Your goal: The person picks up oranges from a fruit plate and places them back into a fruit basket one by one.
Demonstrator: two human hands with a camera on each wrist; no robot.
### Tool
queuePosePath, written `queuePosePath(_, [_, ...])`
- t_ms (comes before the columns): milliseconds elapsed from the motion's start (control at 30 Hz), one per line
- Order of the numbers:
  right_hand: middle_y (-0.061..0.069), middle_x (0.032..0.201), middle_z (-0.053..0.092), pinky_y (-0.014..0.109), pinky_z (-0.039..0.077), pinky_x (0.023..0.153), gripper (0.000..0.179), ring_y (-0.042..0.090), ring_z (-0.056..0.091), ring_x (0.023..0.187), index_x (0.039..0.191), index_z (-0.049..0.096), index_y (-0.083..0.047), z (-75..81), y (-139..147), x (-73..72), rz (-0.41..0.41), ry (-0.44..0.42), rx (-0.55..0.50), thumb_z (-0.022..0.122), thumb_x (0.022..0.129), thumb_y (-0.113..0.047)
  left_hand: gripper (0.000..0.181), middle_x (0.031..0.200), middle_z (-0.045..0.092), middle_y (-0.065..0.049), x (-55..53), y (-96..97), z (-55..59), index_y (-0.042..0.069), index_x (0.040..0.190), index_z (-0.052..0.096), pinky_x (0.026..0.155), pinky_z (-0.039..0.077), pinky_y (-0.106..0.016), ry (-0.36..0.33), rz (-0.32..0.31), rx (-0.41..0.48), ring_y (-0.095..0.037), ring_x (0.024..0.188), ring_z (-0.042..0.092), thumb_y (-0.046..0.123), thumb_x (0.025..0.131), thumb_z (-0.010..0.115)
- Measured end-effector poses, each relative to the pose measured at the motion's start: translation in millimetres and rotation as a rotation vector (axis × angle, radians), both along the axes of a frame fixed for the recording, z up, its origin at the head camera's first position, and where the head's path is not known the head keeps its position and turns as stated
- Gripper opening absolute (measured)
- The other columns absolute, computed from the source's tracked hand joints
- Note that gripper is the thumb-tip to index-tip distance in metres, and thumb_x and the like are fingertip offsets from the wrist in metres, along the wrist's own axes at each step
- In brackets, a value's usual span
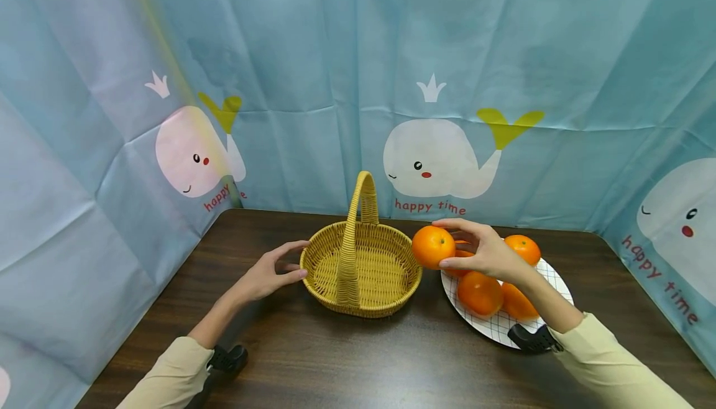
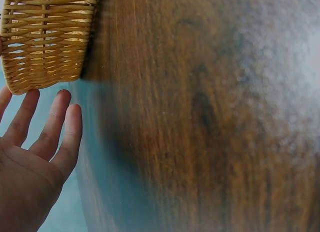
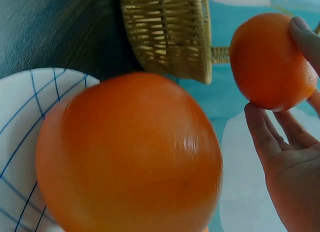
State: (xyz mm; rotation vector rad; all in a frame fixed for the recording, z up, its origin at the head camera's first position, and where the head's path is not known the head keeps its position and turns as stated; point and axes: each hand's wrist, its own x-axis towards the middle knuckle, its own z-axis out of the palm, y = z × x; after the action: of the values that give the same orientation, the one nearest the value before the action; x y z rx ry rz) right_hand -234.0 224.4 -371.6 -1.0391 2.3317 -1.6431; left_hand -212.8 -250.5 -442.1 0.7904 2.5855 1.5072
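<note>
My right hand (image 1: 482, 252) holds an orange (image 1: 433, 247) by its sides, thumb and fingertips around it. The right wrist view shows this orange (image 3: 267, 62) raised above the plate's level, near the basket's right rim. On a white plate (image 1: 550, 281) with a dark grid lie several more oranges (image 1: 480, 294), partly hidden by my hand and forearm. A yellow wicker basket (image 1: 386, 272) with a tall arched handle stands in the middle, nothing inside. My left hand (image 1: 272, 272) has its fingertips right at the basket's left rim, its fingers fairly straight in the left wrist view.
A dark wooden table (image 1: 358, 359) carries the basket and plate. Behind and at both sides hangs a light blue curtain (image 1: 313, 86) printed with white whales. A black strap device (image 1: 228, 358) sits at my left wrist, another (image 1: 531, 338) at my right.
</note>
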Motion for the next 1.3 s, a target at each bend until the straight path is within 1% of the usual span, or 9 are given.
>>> queuePosePath(200, [0.009,0.143,0.054,0.039,0.052,0.097,0.068,0.035,0.057,0.120,0.143,0.056,-0.004,1.1,-14,-0.2,0.036,-0.004,0.009,0.085,0.082,-0.002,0.062,0.151,0.043,-0.022,-1.4,-0.6,0.2,0.001,0.151,0.044,0.095,0.052,-0.048,-0.007,-0.001,0.004,-0.046,0.119,0.059,0.013,0.097,0.072])
queuePosePath(433, [0.005,0.142,0.056,0.040,0.050,0.100,0.069,0.030,0.057,0.124,0.143,0.057,-0.008,-1.3,-28,-1.6,0.070,0.006,0.029,0.087,0.081,-0.007,0.062,0.151,0.043,-0.023,-1.1,-1.9,0.1,0.001,0.151,0.044,0.094,0.054,-0.044,-0.001,-0.003,0.005,-0.044,0.118,0.060,0.012,0.097,0.072])
queuePosePath(567, [0.007,0.142,0.056,0.040,0.050,0.100,0.069,0.029,0.057,0.125,0.143,0.056,-0.006,-4.0,-34,-2.5,0.110,0.017,0.021,0.086,0.081,-0.004,0.061,0.151,0.043,-0.023,-0.8,-1.0,1.1,0.001,0.151,0.044,0.093,0.054,-0.043,0.003,-0.012,0.011,-0.044,0.117,0.061,0.012,0.097,0.072])
queuePosePath(667, [0.011,0.141,0.055,0.043,0.050,0.099,0.069,0.030,0.057,0.124,0.142,0.056,-0.004,-5.1,-40,-3.2,0.146,0.034,0.011,0.086,0.081,-0.001,0.061,0.151,0.043,-0.023,-1.6,-0.5,1.3,0.001,0.151,0.044,0.093,0.054,-0.045,0.004,-0.018,0.008,-0.044,0.117,0.060,0.012,0.098,0.071])
queuePosePath(900, [0.011,0.141,0.054,0.047,0.050,0.099,0.069,0.033,0.057,0.124,0.140,0.057,-0.005,-8.8,-53,-1.9,0.172,0.036,0.034,0.088,0.079,-0.003,0.060,0.151,0.043,-0.022,-2.4,-1.8,-0.1,0.002,0.151,0.044,0.094,0.053,-0.044,-0.007,-0.011,0.005,-0.045,0.118,0.060,0.011,0.098,0.071])
queuePosePath(1000, [0.010,0.139,0.055,0.048,0.050,0.098,0.070,0.033,0.057,0.125,0.140,0.058,-0.006,-13.3,-58,-1.6,0.174,0.072,0.066,0.089,0.078,-0.007,0.060,0.151,0.043,-0.022,-2.0,-1.7,-0.8,0.003,0.151,0.044,0.094,0.054,-0.045,-0.007,-0.009,0.006,-0.045,0.117,0.060,0.011,0.098,0.071])
queuePosePath(1133, [0.009,0.137,0.057,0.045,0.051,0.098,0.071,0.029,0.057,0.124,0.140,0.059,-0.006,-19.3,-62,-1.2,0.166,0.133,0.112,0.091,0.077,-0.012,0.060,0.151,0.042,-0.024,-1.8,-1.0,-1.4,0.001,0.151,0.044,0.093,0.054,-0.048,-0.010,-0.016,0.015,-0.046,0.116,0.060,0.010,0.098,0.070])
queuePosePath(1233, [0.009,0.136,0.058,0.042,0.052,0.097,0.070,0.029,0.057,0.122,0.138,0.059,-0.004,-21.2,-64,-0.4,0.167,0.158,0.132,0.091,0.076,-0.012,0.061,0.151,0.042,-0.025,-1.6,-0.7,-1.5,0.001,0.151,0.043,0.092,0.054,-0.047,-0.013,-0.017,0.016,-0.046,0.116,0.061,0.010,0.098,0.070])
queuePosePath(1300, [0.011,0.134,0.059,0.043,0.053,0.096,0.067,0.031,0.058,0.120,0.136,0.060,-0.002,-22.2,-65,-0.5,0.174,0.165,0.128,0.090,0.078,-0.010,0.061,0.151,0.042,-0.025,-1.4,-0.7,-1.6,0.000,0.151,0.043,0.093,0.054,-0.046,-0.010,-0.017,0.016,-0.045,0.117,0.060,0.010,0.098,0.071])
